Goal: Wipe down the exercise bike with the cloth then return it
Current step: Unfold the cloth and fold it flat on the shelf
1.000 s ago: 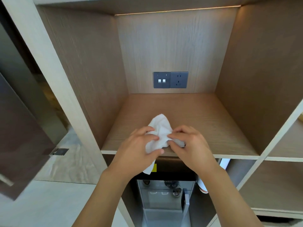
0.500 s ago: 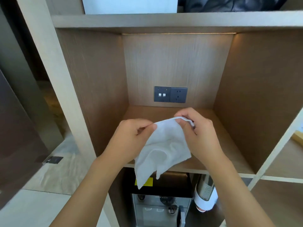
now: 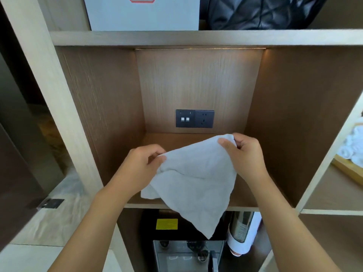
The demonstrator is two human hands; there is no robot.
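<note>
At the open wooden cubby (image 3: 200, 89), two hands are holding a white cloth (image 3: 194, 177) spread between them.

Left hand (image 3: 141, 165) is pinching the cloth's left corner between thumb and fingers; right hand (image 3: 245, 152) is gripping the far right corner, slightly higher. The hands are staying apart, and the cloth is hanging in a point past the near shelf edge (image 3: 243, 208). A dark socket panel (image 3: 194, 118) is sitting on the far wall. A white box (image 3: 144, 13) and a black quilted bag (image 3: 259, 11) are resting on the shelf above, and rolled white towels (image 3: 354, 143) are lying at the right.
</note>
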